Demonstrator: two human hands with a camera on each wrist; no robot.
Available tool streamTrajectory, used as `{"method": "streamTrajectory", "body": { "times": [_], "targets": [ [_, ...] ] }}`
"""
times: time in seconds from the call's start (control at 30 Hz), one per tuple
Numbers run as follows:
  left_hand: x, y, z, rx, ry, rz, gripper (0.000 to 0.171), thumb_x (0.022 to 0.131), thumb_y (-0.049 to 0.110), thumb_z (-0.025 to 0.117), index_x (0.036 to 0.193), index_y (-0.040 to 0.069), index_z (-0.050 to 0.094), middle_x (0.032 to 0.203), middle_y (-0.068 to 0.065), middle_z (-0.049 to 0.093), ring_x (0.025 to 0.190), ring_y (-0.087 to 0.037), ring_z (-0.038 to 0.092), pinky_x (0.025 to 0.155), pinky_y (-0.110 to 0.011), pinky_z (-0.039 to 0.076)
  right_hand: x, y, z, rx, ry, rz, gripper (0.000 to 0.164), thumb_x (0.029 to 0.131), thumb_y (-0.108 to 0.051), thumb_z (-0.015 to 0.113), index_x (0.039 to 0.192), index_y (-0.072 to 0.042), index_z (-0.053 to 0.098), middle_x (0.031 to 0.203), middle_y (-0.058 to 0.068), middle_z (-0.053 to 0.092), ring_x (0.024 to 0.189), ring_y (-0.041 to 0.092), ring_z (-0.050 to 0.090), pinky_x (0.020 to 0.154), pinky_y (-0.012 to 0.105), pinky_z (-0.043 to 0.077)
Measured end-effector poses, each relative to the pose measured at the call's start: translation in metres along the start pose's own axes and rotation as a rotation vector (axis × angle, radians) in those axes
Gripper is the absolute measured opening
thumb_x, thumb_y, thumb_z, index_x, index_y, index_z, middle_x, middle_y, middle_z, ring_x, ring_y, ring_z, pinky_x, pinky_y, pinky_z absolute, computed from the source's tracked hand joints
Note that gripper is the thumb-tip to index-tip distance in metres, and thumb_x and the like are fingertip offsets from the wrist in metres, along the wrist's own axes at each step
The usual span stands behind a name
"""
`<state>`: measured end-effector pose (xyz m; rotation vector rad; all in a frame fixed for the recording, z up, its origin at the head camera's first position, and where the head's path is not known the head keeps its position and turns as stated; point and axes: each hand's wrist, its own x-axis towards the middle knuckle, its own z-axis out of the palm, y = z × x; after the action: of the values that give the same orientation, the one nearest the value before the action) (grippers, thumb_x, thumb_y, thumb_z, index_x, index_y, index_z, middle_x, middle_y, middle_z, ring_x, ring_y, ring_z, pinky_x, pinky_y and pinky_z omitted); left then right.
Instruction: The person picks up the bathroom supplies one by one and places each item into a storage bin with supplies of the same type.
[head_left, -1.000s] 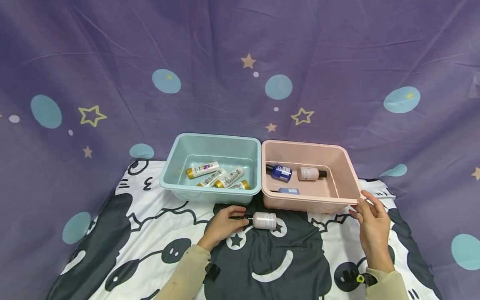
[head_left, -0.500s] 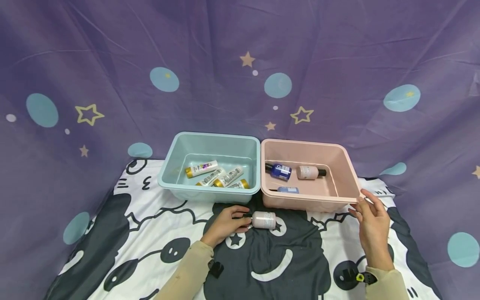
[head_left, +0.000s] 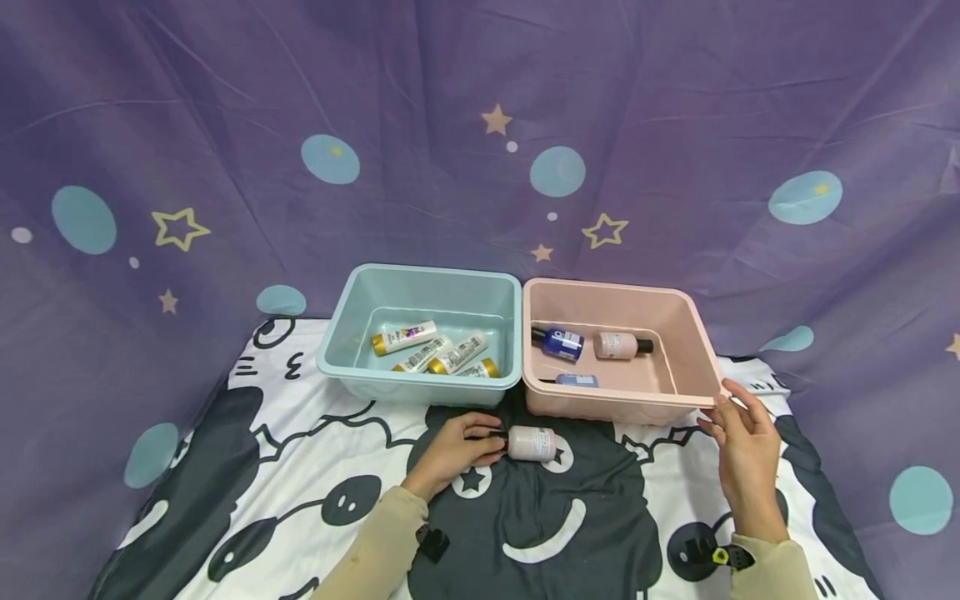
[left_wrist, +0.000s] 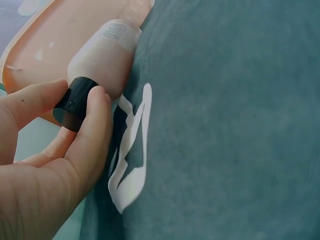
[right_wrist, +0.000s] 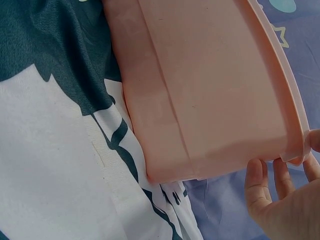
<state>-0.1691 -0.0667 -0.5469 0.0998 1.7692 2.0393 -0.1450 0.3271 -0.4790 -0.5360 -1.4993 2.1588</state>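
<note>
A pale pink bottle (head_left: 531,443) with a black cap (left_wrist: 76,102) lies sideways in front of the two bins. My left hand (head_left: 456,450) pinches that cap between thumb and fingers, as the left wrist view shows close up. Over on the right, my right hand (head_left: 750,458) holds the front right corner of the pink bin (head_left: 615,400), with the thumb at the rim and fingertips against the wall beneath it. Inside this bin lie a dark blue bottle (head_left: 562,344), another pale pink bottle (head_left: 618,346) and a light blue bottle (head_left: 577,381), partly hidden by the front wall.
A light blue bin (head_left: 420,387) stands against the pink bin's left side, holding several white tubes (head_left: 460,353) with gold caps. Behind both hangs a purple curtain (head_left: 420,125). A black-and-white patterned cloth (head_left: 352,454) covers the surface beneath.
My left hand and the bottle it pinches have shifted very slightly to the right. My right hand stays at the pink bin's corner, and both bins keep their places.
</note>
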Motion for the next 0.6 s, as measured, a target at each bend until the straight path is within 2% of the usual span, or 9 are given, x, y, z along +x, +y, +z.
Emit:
{"method": "streamTrajectory", "body": {
  "times": [0.2, 0.37, 0.6],
  "targets": [
    [-0.003, 0.004, 0.004, -0.016, 0.008, 0.016, 0.042, 0.091, 0.000, 0.072, 0.128, -0.013, 0.056, 0.110, -0.024, 0.063, 0.091, -0.028, 0.070, 0.084, -0.040, 0.058, 0.000, -0.001, 0.000, -0.011, 0.002, 0.004, 0.039, 0.093, -0.005, 0.072, 0.131, 0.000, 0.062, 0.109, 0.012, 0.068, 0.082, 0.019, 0.072, 0.069, 0.029, 0.060],
    [-0.009, 0.014, 0.009, -0.041, -0.015, 0.031, 0.045, 0.090, -0.001, 0.073, 0.128, -0.015, 0.054, 0.114, -0.029, 0.061, 0.093, -0.030, 0.070, 0.085, -0.041, 0.058, 0.000, -0.001, 0.000, -0.012, 0.006, 0.009, 0.039, 0.093, -0.005, 0.072, 0.131, 0.000, 0.062, 0.110, 0.012, 0.068, 0.082, 0.019, 0.072, 0.069, 0.029, 0.060],
    [-0.018, 0.035, 0.017, -0.070, -0.054, 0.064, 0.045, 0.089, -0.001, 0.075, 0.127, -0.014, 0.055, 0.109, -0.021, 0.065, 0.092, -0.029, 0.071, 0.087, -0.046, 0.057, 0.000, -0.001, 0.000, -0.019, 0.012, 0.016, 0.039, 0.093, -0.005, 0.072, 0.131, -0.001, 0.063, 0.109, 0.011, 0.068, 0.081, 0.019, 0.071, 0.069, 0.029, 0.060]
  ]
}}
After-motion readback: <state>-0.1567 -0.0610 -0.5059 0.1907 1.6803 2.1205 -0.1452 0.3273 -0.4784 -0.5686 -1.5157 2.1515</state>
